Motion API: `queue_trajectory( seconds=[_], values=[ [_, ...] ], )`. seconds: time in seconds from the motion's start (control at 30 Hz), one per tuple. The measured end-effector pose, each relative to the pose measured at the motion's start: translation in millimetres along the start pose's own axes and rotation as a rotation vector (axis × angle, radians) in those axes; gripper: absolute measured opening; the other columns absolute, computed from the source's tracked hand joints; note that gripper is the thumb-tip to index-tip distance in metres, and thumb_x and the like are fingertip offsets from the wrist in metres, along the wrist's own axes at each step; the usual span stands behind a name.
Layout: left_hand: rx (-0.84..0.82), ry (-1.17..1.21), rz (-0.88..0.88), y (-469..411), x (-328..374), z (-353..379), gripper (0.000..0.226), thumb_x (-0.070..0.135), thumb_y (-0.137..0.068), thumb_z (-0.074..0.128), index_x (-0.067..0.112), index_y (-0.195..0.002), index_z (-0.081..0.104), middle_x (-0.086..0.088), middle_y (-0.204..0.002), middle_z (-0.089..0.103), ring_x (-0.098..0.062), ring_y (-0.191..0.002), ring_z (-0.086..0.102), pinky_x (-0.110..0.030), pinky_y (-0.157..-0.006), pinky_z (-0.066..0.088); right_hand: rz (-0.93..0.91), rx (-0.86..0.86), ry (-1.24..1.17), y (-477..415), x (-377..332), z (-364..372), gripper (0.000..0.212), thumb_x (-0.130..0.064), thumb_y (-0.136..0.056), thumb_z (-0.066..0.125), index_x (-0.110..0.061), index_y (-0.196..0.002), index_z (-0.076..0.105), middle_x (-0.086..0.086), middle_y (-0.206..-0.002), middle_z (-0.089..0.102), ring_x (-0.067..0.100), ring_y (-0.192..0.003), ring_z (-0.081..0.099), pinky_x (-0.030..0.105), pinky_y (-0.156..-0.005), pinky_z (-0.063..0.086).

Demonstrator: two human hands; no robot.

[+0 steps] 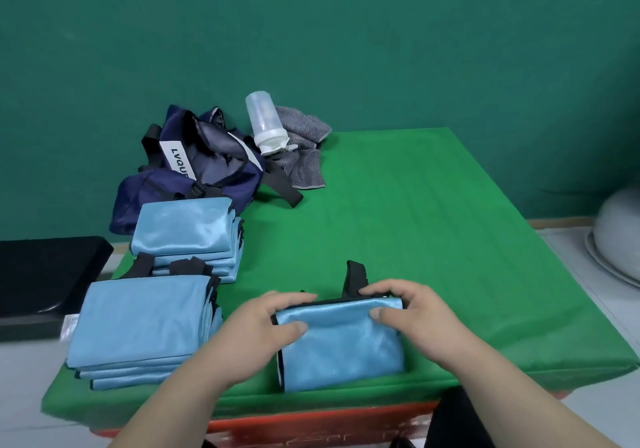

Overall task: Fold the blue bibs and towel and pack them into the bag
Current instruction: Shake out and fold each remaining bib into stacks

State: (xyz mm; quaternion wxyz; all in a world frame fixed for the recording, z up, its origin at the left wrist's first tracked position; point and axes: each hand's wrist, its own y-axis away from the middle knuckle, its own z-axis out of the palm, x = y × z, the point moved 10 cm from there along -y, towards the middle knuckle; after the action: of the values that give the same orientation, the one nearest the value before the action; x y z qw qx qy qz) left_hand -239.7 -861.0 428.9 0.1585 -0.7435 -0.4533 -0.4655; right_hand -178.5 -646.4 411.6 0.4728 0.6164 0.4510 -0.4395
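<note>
Both your hands grip the folded blue bib, which lies near the front edge of the green-covered table. Your left hand and right hand each curl fingers over its far edge, thumb pressed on the top face. A black strap sticks out behind it. To your left sit a near stack and a far stack of folded bibs. Beyond them lies the navy bag, with the grey towel crumpled just beside it and a clear bottle resting on it.

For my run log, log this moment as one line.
step: folding blue bib; left hand: holds far-left corner; right hand: holds far-right corner; near stack, far stack: folded; towel: crumpled beside bag
</note>
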Motion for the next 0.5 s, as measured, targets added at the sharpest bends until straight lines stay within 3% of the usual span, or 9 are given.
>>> queue_trajectory(
  seconds=[0.07,0.17,0.27,0.33,0.37,0.43,0.5],
  values=[
    [0.042,0.151,-0.033,17,-3,-25,0.035,0.024,-0.091,0.07,0.054,-0.108,0.07,0.009,-0.06,0.046,-0.013,-0.048,0.031,-0.022,-0.049,0.029,-0.033,0.01,-0.04,2,-22,14,0.024,-0.012,-0.074,0.077,-0.031,-0.089,0.076,-0.003,-0.086,0.071,0.013,-0.072,0.062,0.029,-0.067,0.049],
    [0.118,0.277,-0.078,44,-16,-62,0.031,0.022,-0.09,0.071,0.049,-0.105,0.073,-0.003,-0.059,0.029,-0.022,-0.057,0.023,-0.029,-0.053,0.022,-0.087,-0.022,-0.126,4,-51,47,0.019,-0.016,-0.066,0.07,-0.029,-0.079,0.069,-0.005,-0.079,0.065,0.011,-0.067,0.058,0.023,-0.06,0.046],
    [0.208,0.303,-0.086,72,-29,-98,0.029,0.029,-0.083,0.078,0.047,-0.105,0.073,-0.002,-0.07,0.053,-0.022,-0.069,0.045,-0.032,-0.072,0.039,-0.13,-0.087,-0.144,4,-72,91,0.017,-0.015,-0.067,0.067,-0.029,-0.076,0.065,-0.006,-0.075,0.062,0.011,-0.064,0.054,0.02,-0.056,0.042],
    [0.273,0.335,-0.11,88,-44,-122,0.033,0.036,-0.073,0.075,0.044,-0.105,0.074,0.009,-0.095,0.074,-0.015,-0.087,0.064,-0.034,-0.095,0.048,-0.127,-0.113,-0.151,1,-80,119,0.016,-0.015,-0.067,0.066,-0.028,-0.076,0.065,-0.006,-0.073,0.061,0.011,-0.064,0.052,0.02,-0.056,0.041],
    [0.307,0.337,-0.128,94,-53,-134,0.035,0.038,-0.071,0.073,0.043,-0.106,0.075,0.01,-0.106,0.074,-0.013,-0.098,0.068,-0.038,-0.103,0.048,-0.123,-0.122,-0.146,-2,-83,133,0.015,-0.016,-0.067,0.066,-0.028,-0.076,0.066,-0.006,-0.073,0.061,0.011,-0.063,0.051,0.021,-0.057,0.041],
    [0.373,0.309,-0.165,104,-68,-160,0.035,0.038,-0.071,0.073,0.043,-0.106,0.075,0.012,-0.112,0.073,-0.014,-0.108,0.068,-0.045,-0.106,0.046,-0.117,-0.125,-0.12,-9,-89,160,0.013,-0.019,-0.066,0.067,-0.027,-0.076,0.066,-0.006,-0.071,0.06,0.013,-0.063,0.048,0.026,-0.06,0.04],
    [0.428,0.287,-0.175,108,-79,-184,0.032,0.036,-0.074,0.074,0.043,-0.104,0.076,0.011,-0.109,0.074,-0.016,-0.106,0.068,-0.048,-0.105,0.047,-0.108,-0.103,-0.102,-18,-93,182,0.012,-0.017,-0.068,0.069,-0.024,-0.077,0.066,-0.004,-0.069,0.058,0.015,-0.064,0.046,0.029,-0.062,0.037]
  ],
)
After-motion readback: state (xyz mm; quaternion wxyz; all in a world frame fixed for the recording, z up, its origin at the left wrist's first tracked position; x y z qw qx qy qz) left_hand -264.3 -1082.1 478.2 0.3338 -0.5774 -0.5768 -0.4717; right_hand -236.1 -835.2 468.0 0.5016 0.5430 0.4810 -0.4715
